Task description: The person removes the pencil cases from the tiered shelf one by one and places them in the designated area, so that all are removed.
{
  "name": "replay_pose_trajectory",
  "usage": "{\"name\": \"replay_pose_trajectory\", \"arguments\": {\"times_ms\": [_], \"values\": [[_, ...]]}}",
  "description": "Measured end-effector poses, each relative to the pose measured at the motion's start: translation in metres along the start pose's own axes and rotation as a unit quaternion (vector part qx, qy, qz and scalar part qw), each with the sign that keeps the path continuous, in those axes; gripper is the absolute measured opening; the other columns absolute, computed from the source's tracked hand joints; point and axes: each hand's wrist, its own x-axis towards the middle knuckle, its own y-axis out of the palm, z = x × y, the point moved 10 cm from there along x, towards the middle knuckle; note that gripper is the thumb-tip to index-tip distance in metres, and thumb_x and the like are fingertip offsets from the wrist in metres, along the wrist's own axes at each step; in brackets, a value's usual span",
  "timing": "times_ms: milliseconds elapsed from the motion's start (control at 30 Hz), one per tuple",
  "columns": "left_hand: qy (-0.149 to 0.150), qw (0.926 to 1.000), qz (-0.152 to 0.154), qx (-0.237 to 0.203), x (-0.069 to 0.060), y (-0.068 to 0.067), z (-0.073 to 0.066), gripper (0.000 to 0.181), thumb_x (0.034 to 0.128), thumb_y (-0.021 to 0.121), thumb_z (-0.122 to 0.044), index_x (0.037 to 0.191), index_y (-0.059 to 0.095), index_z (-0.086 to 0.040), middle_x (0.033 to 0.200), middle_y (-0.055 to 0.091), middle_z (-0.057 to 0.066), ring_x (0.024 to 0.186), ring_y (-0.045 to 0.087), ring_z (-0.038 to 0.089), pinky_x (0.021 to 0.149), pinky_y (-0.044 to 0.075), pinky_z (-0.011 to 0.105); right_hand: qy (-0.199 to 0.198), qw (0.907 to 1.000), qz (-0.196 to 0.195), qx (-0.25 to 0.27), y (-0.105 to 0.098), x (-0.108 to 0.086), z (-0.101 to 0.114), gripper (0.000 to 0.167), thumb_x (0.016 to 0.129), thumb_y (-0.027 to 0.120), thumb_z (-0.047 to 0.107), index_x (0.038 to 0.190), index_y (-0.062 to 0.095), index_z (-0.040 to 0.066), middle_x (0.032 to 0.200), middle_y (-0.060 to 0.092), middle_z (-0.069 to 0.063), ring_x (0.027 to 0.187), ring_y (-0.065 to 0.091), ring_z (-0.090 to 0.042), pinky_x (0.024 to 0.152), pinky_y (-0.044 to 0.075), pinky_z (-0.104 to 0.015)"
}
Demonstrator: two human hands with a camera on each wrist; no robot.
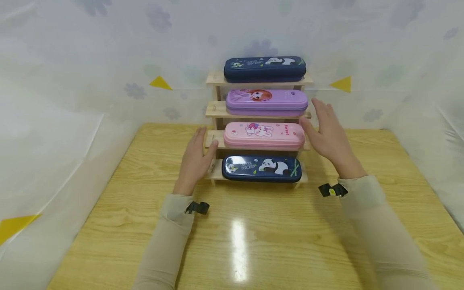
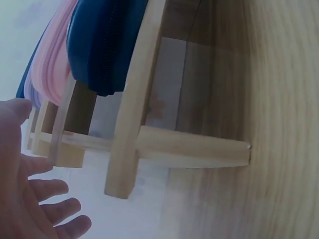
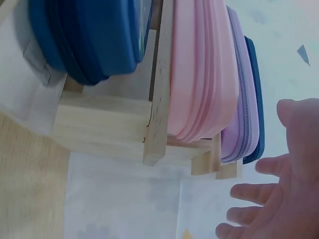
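A wooden tiered rack (image 1: pixel 214 139) bears zippered pencil cases, one per step. A navy panda case (image 1: pixel 266 69) lies on top, then a purple case (image 1: pixel 275 100) with a cartoon girl. Below come a pink bunny case (image 1: pixel 279 135) and another navy panda case (image 1: pixel 246 169) on the lowest step. Beside the rack's left end, my left hand (image 1: pixel 195 161) has its fingers loosely extended and holds nothing; whether it touches the wood, I cannot tell. My right hand (image 1: pixel 328 135) is spread at the right side, near the purple and pink cases, apart from them in the right wrist view.
The rack stands toward the back of a wood-grain table (image 1: pixel 232 233). Behind it hangs a pale flowered sheet (image 1: pixel 217 32) with yellow triangles (image 1: pixel 342 84) on it. Black straps (image 1: pixel 197 208) are on both wrists.
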Motion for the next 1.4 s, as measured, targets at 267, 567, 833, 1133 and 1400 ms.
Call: {"name": "replay_pose_trajectory", "arguments": {"times_ms": [267, 567, 833, 1133, 1400], "values": [[-0.016, 0.9966, -0.025, -0.077, 0.002, 0.006, 0.006, 0.070, 0.1027, 0.038, -0.053, 0.156, 0.026, -0.009, 0.161, 0.024, 0.012, 0.146, 0.022, 0.026, 0.119, 0.017, 0.039, -0.022, 0.9986, -0.038, 0.029, -0.010, 0.018, 0.001, 0.075, 0.099, 0.046, 0.053, 0.159, 0.021, 0.014, 0.161, 0.023, -0.011, 0.148, 0.015, -0.027, 0.119, 0.013, -0.051], [-0.042, 0.9853, -0.044, -0.160, 0.002, 0.013, 0.009, 0.064, 0.1024, 0.047, -0.041, 0.154, 0.030, -0.007, 0.156, 0.032, 0.015, 0.139, 0.035, 0.030, 0.115, 0.028, 0.042, -0.048, 0.9926, -0.068, 0.089, -0.020, 0.042, 0.000, 0.068, 0.099, 0.053, 0.041, 0.156, 0.029, 0.013, 0.157, 0.032, -0.008, 0.144, 0.027, -0.020, 0.117, 0.024, -0.046], [-0.081, 0.9691, -0.064, -0.224, 0.001, 0.017, 0.014, 0.062, 0.1023, 0.048, -0.039, 0.154, 0.031, -0.010, 0.156, 0.035, 0.011, 0.134, 0.043, 0.027, 0.110, 0.036, 0.039, -0.034, 0.9889, -0.065, 0.129, -0.032, 0.067, 0.003, 0.064, 0.100, 0.055, 0.037, 0.155, 0.031, 0.014, 0.156, 0.032, -0.005, 0.143, 0.028, -0.018, 0.116, 0.029, -0.042], [-0.092, 0.9602, -0.075, -0.253, 0.006, 0.023, 0.013, 0.061, 0.1032, 0.045, -0.040, 0.154, 0.031, -0.011, 0.155, 0.037, 0.009, 0.139, 0.037, 0.022, 0.115, 0.030, 0.035, -0.037, 0.9947, -0.042, 0.086, -0.039, 0.095, 0.010, 0.066, 0.100, 0.055, 0.040, 0.157, 0.029, 0.019, 0.158, 0.029, 0.000, 0.143, 0.028, -0.020, 0.114, 0.032, -0.042], [-0.115, 0.9491, -0.087, -0.280, 0.004, 0.025, 0.016, 0.059, 0.1033, 0.044, -0.042, 0.155, 0.033, -0.014, 0.157, 0.035, 0.004, 0.142, 0.031, 0.017, 0.117, 0.024, 0.032, -0.019, 0.9953, -0.010, 0.095, -0.032, 0.113, 0.014, 0.071, 0.098, 0.058, 0.043, 0.157, 0.027, 0.021, 0.160, 0.025, 0.000, 0.144, 0.025, -0.018, 0.116, 0.030, -0.037]]}}
